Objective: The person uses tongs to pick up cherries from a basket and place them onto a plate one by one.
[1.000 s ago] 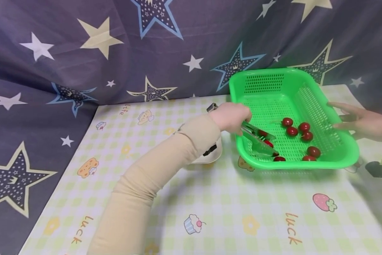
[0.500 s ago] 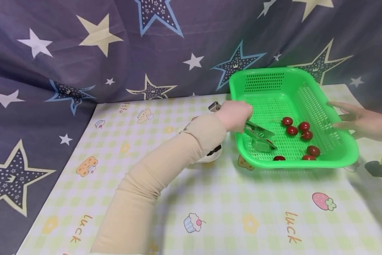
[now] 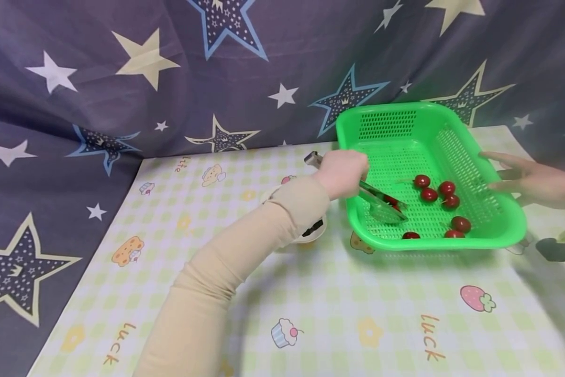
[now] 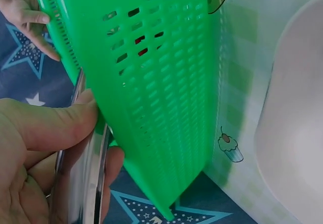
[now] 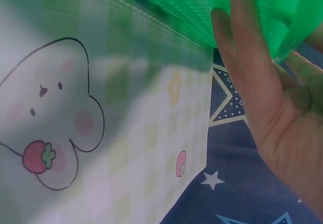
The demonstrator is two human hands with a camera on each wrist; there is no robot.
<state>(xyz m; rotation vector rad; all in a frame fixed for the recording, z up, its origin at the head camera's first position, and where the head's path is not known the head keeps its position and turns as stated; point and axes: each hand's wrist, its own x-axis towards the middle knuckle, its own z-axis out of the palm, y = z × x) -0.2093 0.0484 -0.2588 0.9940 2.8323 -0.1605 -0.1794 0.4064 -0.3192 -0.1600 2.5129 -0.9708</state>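
In the head view my left hand (image 3: 342,173) grips metal tongs (image 4: 83,168) over the near left side of a green plastic basket (image 3: 400,243). The tong ends reach down inside, with a red cherry (image 3: 389,200) showing between them; whether they squeeze it cannot be made out. Several more cherries (image 3: 429,195), some with stems, lie on the basket floor toward the right and front. My right hand (image 3: 532,178) touches the basket's right rim with its fingers extended, also seen along the wall in the right wrist view.
Left of the basket stands a white bowl (image 4: 298,108), mostly behind my left forearm in the head view, with a black item (image 3: 313,228) at it. A checked tablecloth (image 3: 339,309) covers the table, and a star-patterned curtain (image 3: 244,89) hangs behind.
The tong ends have drawn closer together inside the basket around the cherry. My left hand shifts only slightly, and my right hand stays at the rim.
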